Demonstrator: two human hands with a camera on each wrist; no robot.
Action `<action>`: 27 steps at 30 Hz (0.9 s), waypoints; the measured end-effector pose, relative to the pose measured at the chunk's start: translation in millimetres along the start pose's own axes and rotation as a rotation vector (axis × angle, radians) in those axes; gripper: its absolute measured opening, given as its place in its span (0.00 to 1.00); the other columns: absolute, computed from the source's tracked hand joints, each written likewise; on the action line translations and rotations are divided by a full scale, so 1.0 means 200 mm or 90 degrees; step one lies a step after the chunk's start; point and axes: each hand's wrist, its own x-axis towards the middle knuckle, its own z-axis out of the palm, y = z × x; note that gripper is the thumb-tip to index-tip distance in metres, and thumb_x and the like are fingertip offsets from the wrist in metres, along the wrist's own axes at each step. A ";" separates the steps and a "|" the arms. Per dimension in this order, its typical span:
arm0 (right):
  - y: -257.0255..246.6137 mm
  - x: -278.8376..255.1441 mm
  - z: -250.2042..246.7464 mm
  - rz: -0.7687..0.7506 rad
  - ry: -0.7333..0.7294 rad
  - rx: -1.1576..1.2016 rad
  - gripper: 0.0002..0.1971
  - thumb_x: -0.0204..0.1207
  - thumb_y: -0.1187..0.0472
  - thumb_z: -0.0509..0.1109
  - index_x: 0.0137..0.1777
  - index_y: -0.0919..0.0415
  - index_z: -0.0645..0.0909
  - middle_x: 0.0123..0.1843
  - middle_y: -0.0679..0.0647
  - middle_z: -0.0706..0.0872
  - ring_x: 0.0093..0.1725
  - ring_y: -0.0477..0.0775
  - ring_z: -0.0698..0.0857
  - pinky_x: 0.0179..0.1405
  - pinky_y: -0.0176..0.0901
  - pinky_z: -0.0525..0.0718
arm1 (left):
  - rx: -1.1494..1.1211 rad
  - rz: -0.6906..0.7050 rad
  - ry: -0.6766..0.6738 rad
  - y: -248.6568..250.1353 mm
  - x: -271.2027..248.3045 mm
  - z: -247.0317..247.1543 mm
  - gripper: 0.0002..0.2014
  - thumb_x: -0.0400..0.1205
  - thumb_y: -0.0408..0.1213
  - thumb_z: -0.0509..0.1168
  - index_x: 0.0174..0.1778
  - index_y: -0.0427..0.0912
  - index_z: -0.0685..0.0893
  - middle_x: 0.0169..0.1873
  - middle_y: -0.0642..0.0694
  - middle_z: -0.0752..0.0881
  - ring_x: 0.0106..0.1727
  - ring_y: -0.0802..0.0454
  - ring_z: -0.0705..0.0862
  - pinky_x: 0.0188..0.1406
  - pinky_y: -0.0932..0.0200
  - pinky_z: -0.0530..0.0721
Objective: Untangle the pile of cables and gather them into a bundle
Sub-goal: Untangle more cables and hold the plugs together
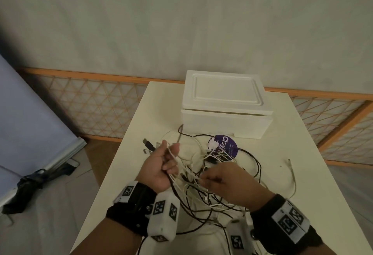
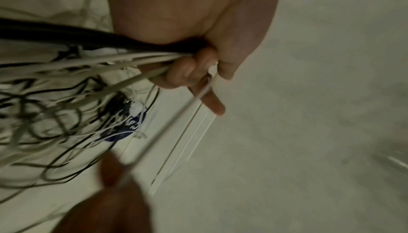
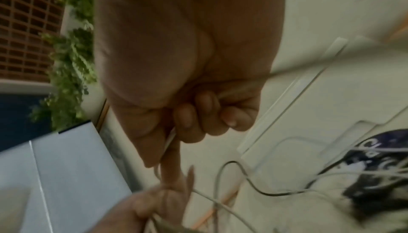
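Observation:
A tangle of thin black and white cables (image 1: 218, 190) sprawls over the middle of the white table (image 1: 302, 204). My left hand (image 1: 161, 165) is raised above the table's left side and grips a bunch of white and black cables (image 2: 123, 58) in its fist; plug ends (image 1: 148, 144) stick out past its knuckles. My right hand (image 1: 224, 182) hovers just to its right, over the tangle, and pinches one white cable (image 3: 298, 67) with curled fingers (image 3: 198, 112). That cable runs taut between both hands. One loose white cable (image 1: 293, 176) trails off toward the right.
A white foam box (image 1: 226, 103) with its lid on stands at the table's far end. A round purple disc with lettering (image 1: 227, 146) lies in front of it, partly under cables. An orange lattice fence (image 1: 90, 101) runs behind the table; a light board (image 1: 30, 123) leans at left.

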 end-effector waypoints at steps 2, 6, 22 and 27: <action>0.05 -0.04 0.02 0.014 -0.026 -0.079 0.14 0.80 0.43 0.62 0.38 0.48 0.80 0.26 0.43 0.76 0.29 0.40 0.76 0.31 0.39 0.74 | 0.016 0.024 0.004 0.03 0.01 -0.02 0.13 0.81 0.45 0.62 0.45 0.37 0.82 0.34 0.47 0.90 0.10 0.62 0.62 0.09 0.70 0.63; 0.09 -0.13 0.00 -0.008 -0.044 -0.124 0.30 0.78 0.32 0.56 0.26 0.56 0.70 0.23 0.51 0.70 0.25 0.45 0.72 0.26 0.35 0.64 | 0.006 0.056 0.032 0.05 0.06 -0.05 0.08 0.85 0.41 0.61 0.46 0.40 0.79 0.33 0.48 0.90 0.10 0.61 0.63 0.09 0.71 0.64; 0.04 0.01 0.01 0.219 0.015 -0.064 0.25 0.79 0.40 0.64 0.75 0.45 0.72 0.69 0.43 0.80 0.67 0.43 0.78 0.66 0.40 0.75 | 0.189 0.083 0.075 -0.07 0.08 0.02 0.07 0.84 0.39 0.64 0.52 0.40 0.82 0.49 0.43 0.92 0.13 0.60 0.62 0.11 0.69 0.63; -0.09 0.19 0.10 0.223 0.077 0.145 0.22 0.81 0.51 0.65 0.74 0.52 0.67 0.42 0.50 0.86 0.37 0.40 0.82 0.34 0.32 0.75 | 0.326 0.146 0.056 -0.19 0.03 0.09 0.17 0.80 0.47 0.68 0.55 0.37 0.88 0.31 0.41 0.81 0.20 0.55 0.71 0.17 0.65 0.67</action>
